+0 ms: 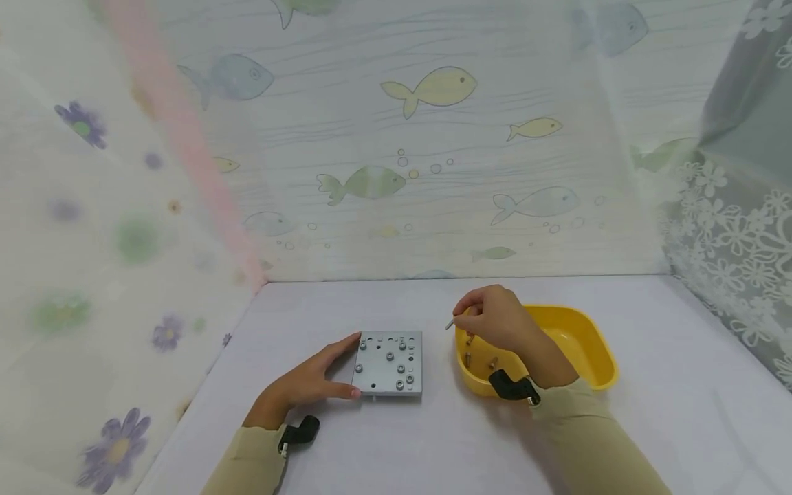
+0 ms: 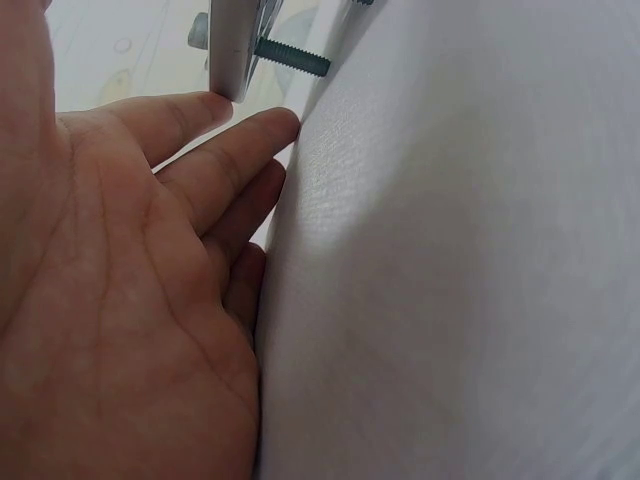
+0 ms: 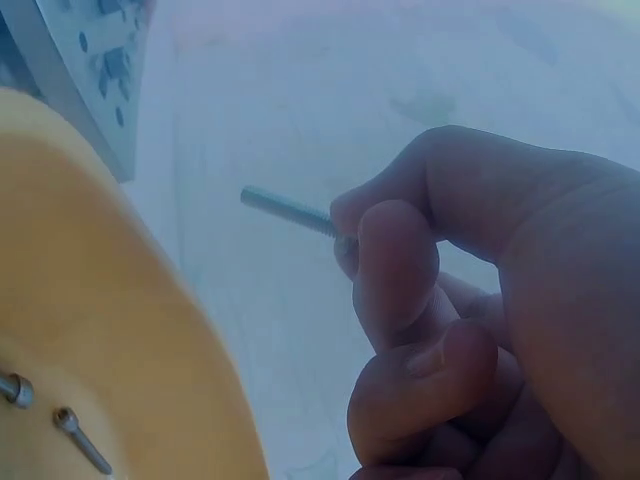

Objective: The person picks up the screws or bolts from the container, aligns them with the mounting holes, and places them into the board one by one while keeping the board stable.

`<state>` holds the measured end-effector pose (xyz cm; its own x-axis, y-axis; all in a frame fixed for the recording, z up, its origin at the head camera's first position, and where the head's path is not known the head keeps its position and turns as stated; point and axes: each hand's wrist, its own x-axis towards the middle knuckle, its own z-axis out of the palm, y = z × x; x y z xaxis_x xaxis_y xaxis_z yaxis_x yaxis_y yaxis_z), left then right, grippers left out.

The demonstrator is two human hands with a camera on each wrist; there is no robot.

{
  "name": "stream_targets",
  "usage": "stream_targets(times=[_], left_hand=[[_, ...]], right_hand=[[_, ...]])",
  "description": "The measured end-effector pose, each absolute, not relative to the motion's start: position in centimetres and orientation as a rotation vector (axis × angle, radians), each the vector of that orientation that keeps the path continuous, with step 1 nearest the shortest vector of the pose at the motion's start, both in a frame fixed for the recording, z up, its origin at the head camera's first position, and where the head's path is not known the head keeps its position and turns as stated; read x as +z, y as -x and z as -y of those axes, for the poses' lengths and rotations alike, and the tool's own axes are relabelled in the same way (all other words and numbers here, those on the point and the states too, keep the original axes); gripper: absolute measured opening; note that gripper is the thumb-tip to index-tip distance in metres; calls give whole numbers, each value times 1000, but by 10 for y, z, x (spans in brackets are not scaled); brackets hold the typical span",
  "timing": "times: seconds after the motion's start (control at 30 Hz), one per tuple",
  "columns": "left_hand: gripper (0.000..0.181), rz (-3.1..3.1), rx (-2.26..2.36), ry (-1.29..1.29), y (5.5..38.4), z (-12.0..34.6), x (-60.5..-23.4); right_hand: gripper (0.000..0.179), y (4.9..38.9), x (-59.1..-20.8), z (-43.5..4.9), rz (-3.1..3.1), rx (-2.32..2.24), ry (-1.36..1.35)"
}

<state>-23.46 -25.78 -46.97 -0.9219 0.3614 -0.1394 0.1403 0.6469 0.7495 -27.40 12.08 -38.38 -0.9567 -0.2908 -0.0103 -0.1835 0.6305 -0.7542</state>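
A square metal plate (image 1: 380, 371), fitted with several socket-head bolts and some bare holes, stands raised off the white tabletop. Threaded bolt shanks (image 2: 293, 57) stick out beneath it. My left hand (image 1: 312, 377) lies at its left side, thumb at the near corner, outstretched fingers at the far one. In the left wrist view a fingertip touches the plate's edge. Over the left rim of a yellow bin (image 1: 603, 350), my right hand (image 1: 504, 323) pinches a bolt (image 3: 288, 210) by its head, between thumb and finger. Its threaded shank points out toward the plate.
Several loose bolts (image 1: 493, 362) lie inside the yellow bin, to the right of the plate. White cloth covers the table (image 1: 396, 447). Fish-printed fabric (image 1: 445, 172) hangs behind it, with a flowered sheet (image 1: 124, 295) on the left and lace (image 1: 736, 234) on the right.
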Motion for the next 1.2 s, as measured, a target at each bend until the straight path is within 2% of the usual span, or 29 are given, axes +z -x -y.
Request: stream_targets(times=[0.5,1.2], left_hand=[[111,-2592,1140,-416,235,257,-467],[111,-2585,1142,-394,234,257,-468]], right_hand=[[6,264,-387,-95,-2685,-1182,407],[5,249,-405,-59,-2758,-1024,664]])
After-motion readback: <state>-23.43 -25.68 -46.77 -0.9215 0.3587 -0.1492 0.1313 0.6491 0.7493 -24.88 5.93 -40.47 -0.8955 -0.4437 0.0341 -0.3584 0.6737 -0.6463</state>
